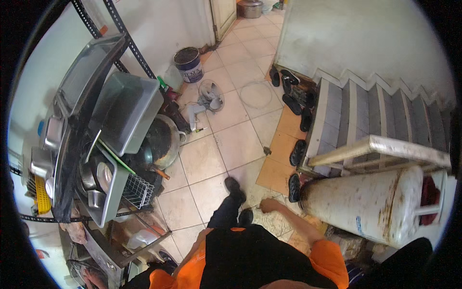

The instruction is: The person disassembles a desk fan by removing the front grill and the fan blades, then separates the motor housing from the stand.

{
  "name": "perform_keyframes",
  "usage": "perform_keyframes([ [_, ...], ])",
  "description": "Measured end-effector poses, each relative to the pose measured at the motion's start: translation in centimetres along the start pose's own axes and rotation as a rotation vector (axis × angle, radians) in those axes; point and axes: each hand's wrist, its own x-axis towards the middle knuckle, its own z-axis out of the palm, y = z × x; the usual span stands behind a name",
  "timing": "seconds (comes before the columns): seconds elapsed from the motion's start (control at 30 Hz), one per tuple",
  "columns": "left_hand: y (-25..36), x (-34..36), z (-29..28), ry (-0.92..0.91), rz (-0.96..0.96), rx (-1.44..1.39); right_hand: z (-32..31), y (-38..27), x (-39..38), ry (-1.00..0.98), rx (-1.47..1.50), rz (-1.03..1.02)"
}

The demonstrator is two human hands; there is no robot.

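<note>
My right hand hangs in front of me over the tiled floor, its fingers curled in, with nothing visible in them. Near it on the right lies a black shoe, apart from the hand. Only my left forearm shows, beside my black apron; the hand itself is hidden. Ahead on the floor lies a grey fan without its front cover. A round wire fan guard lies flat to its right. Neither hand touches them.
Left stands a metal rack with grey plastic tubs, pans and a wire basket. A large wok leans there. Beyond is a paint bucket. Right are stairs, a railing, a white gas cylinder and several black shoes.
</note>
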Motion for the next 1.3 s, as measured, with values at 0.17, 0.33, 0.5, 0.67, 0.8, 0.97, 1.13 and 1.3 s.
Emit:
perform_keyframes([
  [0.17, 9.2, 9.0, -10.9, -0.018, -0.043, -0.049, -27.5, 2.8, 4.8, 0.539, 0.342, 0.307],
  [0.33, 18.1, 17.0, -26.9, -0.098, -0.046, 0.035, -36.7, 6.7, 7.0, 0.73, 0.311, 0.423],
  [0.5, 18.0, 21.9, -34.3, -0.124, -0.081, -0.04, -37.9, 8.2, 4.9, 0.345, 0.161, 0.501],
  [0.67, 15.7, 30.0, -35.6, -0.166, 0.089, -0.124, -25.0, 31.0, 9.2, 0.115, 0.003, 0.149],
  [0.8, 22.2, 28.3, -40.1, -0.083, -0.305, -0.426, -37.9, 29.8, 12.8, 0.038, -0.139, -0.058],
  [0.97, 27.1, 30.9, -40.8, 0.014, -0.309, -0.622, -57.6, 21.8, 10.7, -0.168, -0.291, -0.017],
  [1.13, 26.4, 32.6, -41.6, 0.137, -0.357, -0.734, -58.3, 26.5, 16.1, -0.487, -0.487, -0.082],
  [1.3, 25.3, 35.1, -40.8, 0.314, -0.42, -0.927, -58.4, 29.6, 13.9, -0.357, -0.139, -0.167],
])
